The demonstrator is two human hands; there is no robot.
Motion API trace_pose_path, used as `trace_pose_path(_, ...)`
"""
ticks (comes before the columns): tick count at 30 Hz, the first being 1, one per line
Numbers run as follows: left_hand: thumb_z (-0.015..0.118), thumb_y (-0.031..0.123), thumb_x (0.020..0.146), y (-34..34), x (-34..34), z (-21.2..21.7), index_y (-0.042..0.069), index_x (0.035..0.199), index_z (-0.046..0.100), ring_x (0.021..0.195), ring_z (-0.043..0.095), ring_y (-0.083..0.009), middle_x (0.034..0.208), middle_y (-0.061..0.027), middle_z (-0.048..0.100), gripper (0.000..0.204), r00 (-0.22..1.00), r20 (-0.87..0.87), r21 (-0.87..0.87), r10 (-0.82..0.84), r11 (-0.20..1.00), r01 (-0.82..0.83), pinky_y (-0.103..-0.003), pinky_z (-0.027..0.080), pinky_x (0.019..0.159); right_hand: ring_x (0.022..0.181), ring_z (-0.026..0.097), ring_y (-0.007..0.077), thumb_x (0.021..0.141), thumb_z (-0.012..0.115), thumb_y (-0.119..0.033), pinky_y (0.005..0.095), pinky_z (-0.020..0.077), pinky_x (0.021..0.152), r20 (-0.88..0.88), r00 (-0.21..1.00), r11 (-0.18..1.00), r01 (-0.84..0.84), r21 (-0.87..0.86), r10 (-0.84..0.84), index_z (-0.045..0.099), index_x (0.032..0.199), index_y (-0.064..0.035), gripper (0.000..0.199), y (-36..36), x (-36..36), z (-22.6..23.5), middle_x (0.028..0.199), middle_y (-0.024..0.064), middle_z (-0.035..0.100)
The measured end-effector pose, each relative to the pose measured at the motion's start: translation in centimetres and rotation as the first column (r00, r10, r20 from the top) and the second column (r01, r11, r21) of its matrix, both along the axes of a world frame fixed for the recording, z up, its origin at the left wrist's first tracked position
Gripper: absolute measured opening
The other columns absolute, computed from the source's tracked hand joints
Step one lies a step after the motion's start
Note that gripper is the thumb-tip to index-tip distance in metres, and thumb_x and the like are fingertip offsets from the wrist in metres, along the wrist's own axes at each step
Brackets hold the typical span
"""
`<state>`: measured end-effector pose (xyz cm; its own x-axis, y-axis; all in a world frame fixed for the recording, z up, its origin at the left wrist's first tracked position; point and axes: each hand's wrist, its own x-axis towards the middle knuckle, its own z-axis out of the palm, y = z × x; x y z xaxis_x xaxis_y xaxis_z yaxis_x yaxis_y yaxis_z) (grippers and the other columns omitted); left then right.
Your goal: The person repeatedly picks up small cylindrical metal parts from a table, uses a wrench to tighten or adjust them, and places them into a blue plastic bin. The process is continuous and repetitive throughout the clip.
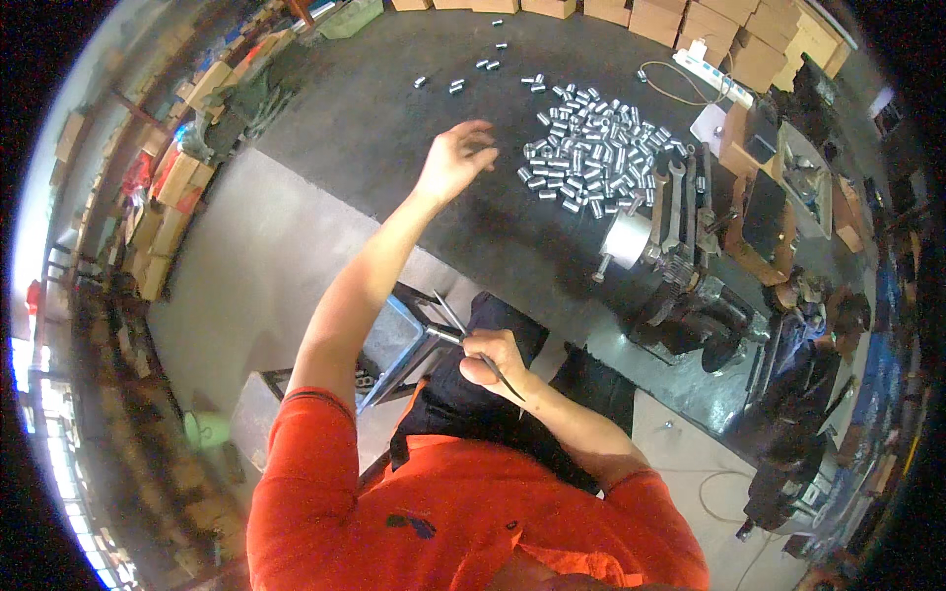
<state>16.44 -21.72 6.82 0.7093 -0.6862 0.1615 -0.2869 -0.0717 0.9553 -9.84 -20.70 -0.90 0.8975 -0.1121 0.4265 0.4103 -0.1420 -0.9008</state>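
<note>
The heap of small shiny metal cylinder sleeves (594, 153) is lying on the dark grey workbench top (394, 108), spread out just right of the person's left hand (455, 158), with a few strays scattered farther back. That left hand is reaching out over the bench with its fingers loosely spread and curled, holding nothing that I can see, hovering just beside the near edge of the heap. The right hand (493, 357) is sitting close to the body, closed around a pair of thin metal tweezers (463, 340) whose tips are pointing up and to the left. Just beyond the heap, a row of steel spanners (680, 202) is lying next to a pale round metal part with a bolt sticking out (623, 241), and cardboard boxes (690, 25) are lining the far edge. To my eye, picking one sleeve cleanly would call for pinching a piece at the heap's edge rather than digging into the middle, so the round pieces are not sent rolling across the bench.
</note>
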Motion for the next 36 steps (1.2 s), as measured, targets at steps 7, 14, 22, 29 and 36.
trace_pose_path(7, 0.062, 0.01, 0.084, 17.0, -2.6, -1.6, -0.004, 0.108, 0.06, 0.065, 0.062, -0.0124, 0.068, -0.008, 0.065, 0.028, 0.97, 0.092, 0.319, 0.225, 0.916, -0.243, -0.025, 0.05, 0.062, 0.046, 0.037, 0.0179, 0.065, 0.065, -0.004, 0.0315, 0.0265, 0.044, -0.102, 0.985, 0.982, -0.125, 0.139, 0.14, 0.038, 0.058, -0.0054, 0.028, 0.1, -0.4, 0.1, 0.056, 0.0066, 0.034)
trace_pose_path(14, 0.06, 0.007, 0.073, 34.9, -8.0, -10.6, 0.006, 0.106, 0.065, 0.062, 0.062, -0.0173, 0.068, -0.0136, 0.064, 0.033, 0.953, 0.184, 0.74, 0.24, 0.605, -0.295, -0.032, 0.051, 0.061, 0.044, 0.036, 0.0182, 0.063, 0.06, -0.007, 0.0326, 0.0266, 0.043, -0.019, 0.999, 0.999, -0.048, -0.017, 0.047, 0.039, 0.056, -0.0035, 0.023, 0.6, 0.1, 0.1, 0.053, 0.0067, 0.035)
trace_pose_path(22, 0.064, 0.019, 0.07, 38.0, -11.3, -16.6, 0.016, 0.1, 0.067, 0.091, 0.065, -0.0302, 0.096, -0.0106, 0.068, 0.03, 0.958, 0.234, 0.972, -0.163, 0.055, -0.228, -0.04, 0.052, 0.077, 0.044, 0.037, 0.0197, 0.064, 0.06, -0.013, 0.0329, 0.0272, 0.043, -0.061, 0.996, 0.996, -0.064, -0.054, 0.061, 0.038, 0.056, -0.0035, 0.025, 0.5, 0.3, -0.5, 0.053, 0.0074, 0.035)
trace_pose_path(29, 0.066, 0.03, 0.077, 35.6, -10.1, -15.7, 0.011, 0.096, 0.067, 0.087, 0.066, -0.0275, 0.092, -0.0116, 0.068, 0.027, 0.964, 0.217, 0.976, -0.154, 0.024, -0.216, -0.038, 0.052, 0.072, 0.045, 0.037, 0.018, 0.063, 0.061, -0.007, 0.0319, 0.0275, 0.043, -0.098, 0.994, 0.998, -0.053, -0.034, 0.049, 0.04, 0.057, -0.0031, 0.022, 0.7, 0.0, 0.0, 0.053, 0.0077, 0.036)
trace_pose_path(36, 0.062, 0.006, 0.086, 28.3, -13.1, -7.2, -0.006, 0.101, 0.059, 0.09, 0.062, -0.0139, 0.095, -0.0103, 0.065, 0.019, 0.936, -0.304, 0.406, 0.178, 0.913, -0.042, -0.027, 0.049, 0.081, 0.045, 0.039, 0.0204, 0.065, 0.063, -0.008, 0.0327, 0.029, 0.044, -0.118, 0.988, 0.994, -0.107, -0.034, 0.102, 0.04, 0.058, -0.0037, 0.024, 0.7, -0.1, -0.2, 0.054, 0.0085, 0.037)
